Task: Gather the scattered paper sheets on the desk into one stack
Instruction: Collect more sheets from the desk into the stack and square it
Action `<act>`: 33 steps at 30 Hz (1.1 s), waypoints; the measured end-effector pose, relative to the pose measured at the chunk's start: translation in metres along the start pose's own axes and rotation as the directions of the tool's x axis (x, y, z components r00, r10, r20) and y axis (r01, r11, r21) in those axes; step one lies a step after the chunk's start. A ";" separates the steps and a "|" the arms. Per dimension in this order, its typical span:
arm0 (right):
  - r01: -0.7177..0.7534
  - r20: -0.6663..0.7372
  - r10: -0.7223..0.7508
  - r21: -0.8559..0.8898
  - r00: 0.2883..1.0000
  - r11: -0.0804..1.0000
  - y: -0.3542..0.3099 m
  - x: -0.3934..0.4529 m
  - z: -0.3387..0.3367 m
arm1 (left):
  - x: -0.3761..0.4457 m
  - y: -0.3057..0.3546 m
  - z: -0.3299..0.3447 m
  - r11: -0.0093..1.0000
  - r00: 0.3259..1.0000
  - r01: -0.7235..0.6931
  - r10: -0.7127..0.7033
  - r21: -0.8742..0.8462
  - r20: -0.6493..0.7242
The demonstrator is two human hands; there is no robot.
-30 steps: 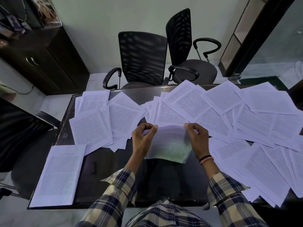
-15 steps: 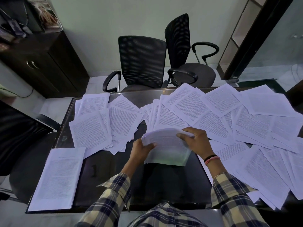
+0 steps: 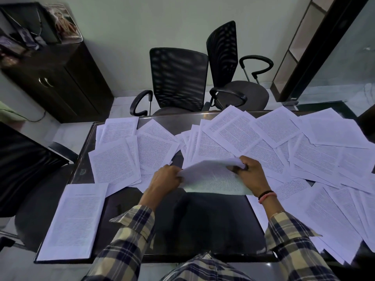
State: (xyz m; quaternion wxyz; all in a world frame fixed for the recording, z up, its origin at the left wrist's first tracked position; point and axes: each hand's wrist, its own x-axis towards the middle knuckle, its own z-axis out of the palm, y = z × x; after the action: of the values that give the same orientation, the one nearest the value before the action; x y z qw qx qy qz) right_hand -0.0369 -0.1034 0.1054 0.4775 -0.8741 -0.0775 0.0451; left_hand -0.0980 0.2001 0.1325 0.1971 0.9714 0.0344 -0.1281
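Above the desk (image 3: 213,224), a bowed white sheaf (image 3: 211,177) (printed), each hand's grip closed on it.

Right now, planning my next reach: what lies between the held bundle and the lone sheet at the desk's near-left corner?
Head view: bare dark desk between bundle and lone sheet.

Every paper sheet (image 3: 233,136) spread across my table (image 3: 203,220) carries dense printed text, but the print is too small for me to read a word. The near-left sheet (image 3: 75,218) has a short heading line, equally unreadable. I see no labels, brands or numbers.
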 end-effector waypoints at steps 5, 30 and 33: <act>-0.239 -0.074 0.274 0.313 0.959 0.919 0.023 -0.031 0.027 | -0.005 0.013 0.011 0.997 0.991 -0.020 0.029 0.073 -0.129; -0.225 -0.019 0.244 0.326 0.970 0.918 0.027 -0.045 0.033 | 0.002 0.032 0.044 1.000 1.000 0.027 -0.027 0.004 -0.002; -0.096 0.016 0.096 0.050 0.995 0.994 0.035 -0.044 0.031 | 0.011 0.040 0.049 0.993 0.997 -0.078 0.076 0.088 0.024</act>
State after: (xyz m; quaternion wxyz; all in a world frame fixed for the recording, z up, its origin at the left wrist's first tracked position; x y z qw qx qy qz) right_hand -0.0813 -0.1045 0.0592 0.4962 -0.8641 -0.0373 0.0757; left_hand -0.0939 0.1442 0.1012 0.1590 0.9784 -0.0107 -0.1318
